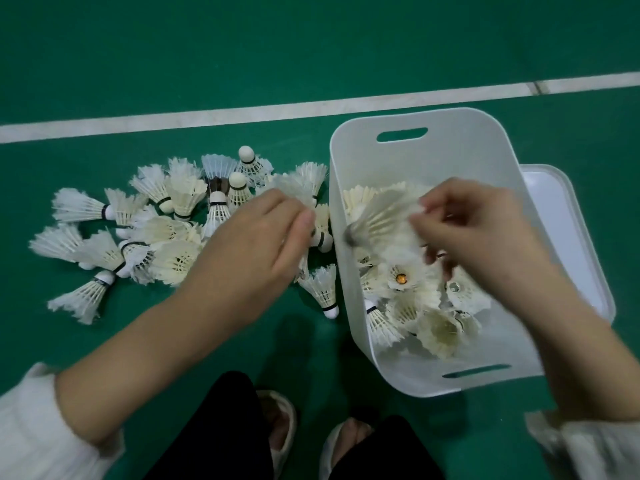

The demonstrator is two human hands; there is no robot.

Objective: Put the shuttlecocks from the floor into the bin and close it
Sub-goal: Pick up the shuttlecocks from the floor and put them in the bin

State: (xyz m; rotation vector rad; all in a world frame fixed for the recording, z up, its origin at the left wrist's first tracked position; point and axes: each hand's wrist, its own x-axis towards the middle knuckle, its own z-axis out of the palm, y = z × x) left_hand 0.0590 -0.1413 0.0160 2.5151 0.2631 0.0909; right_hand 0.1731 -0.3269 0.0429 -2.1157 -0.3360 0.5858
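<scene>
Several white feather shuttlecocks [180, 199] lie in a heap on the green floor at left. A white bin [436, 161] stands open to the right of the heap, with several shuttlecocks [440, 327] inside. My right hand [478, 230] is over the bin and pinches a blurred shuttlecock [384, 216] by its feathers, cork toward the bin's left wall. My left hand [263, 237] is over the heap's right edge, fingers curled on a blurred shuttlecock [294, 187]. The bin's white lid [568, 230] lies on the floor, partly under the bin at right.
A white court line [242, 114] crosses the floor behind the heap and bin. My feet in pale slippers [277, 431] and dark trouser legs are at the bottom centre, close to the bin's near wall.
</scene>
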